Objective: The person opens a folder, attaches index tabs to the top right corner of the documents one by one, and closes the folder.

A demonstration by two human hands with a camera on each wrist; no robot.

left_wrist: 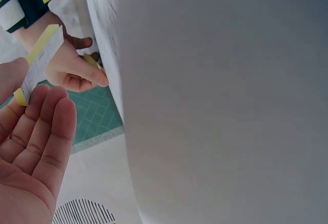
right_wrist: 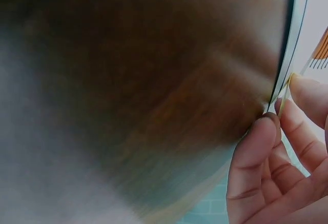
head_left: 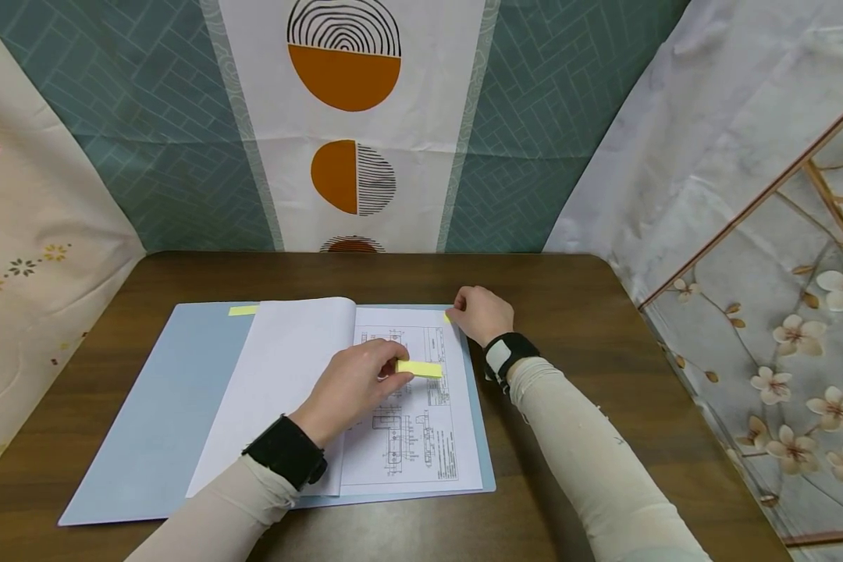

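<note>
A pad of yellow sticky notes (head_left: 421, 369) is pinched between the thumb and fingers of my left hand (head_left: 354, 382), over the printed drawing sheet (head_left: 421, 460). Its pale printed backing faces the left wrist camera. At the sheet's top right corner, my right hand (head_left: 485, 314) pinches a small yellow sticky note (head_left: 447, 318), mostly hidden by the fingers in the head view. In the right wrist view the note (right_wrist: 284, 98) shows as a thin strip between thumb and fingers, right at the paper's edge. The sheets lie in an open light blue folder (head_left: 147, 421).
Another yellow sticky note (head_left: 243, 311) sticks out at the top of the turned white page (head_left: 281, 375). Under the folder is a brown wooden table (head_left: 548, 289). Patterned cloths (head_left: 562, 94) hang behind and beside it.
</note>
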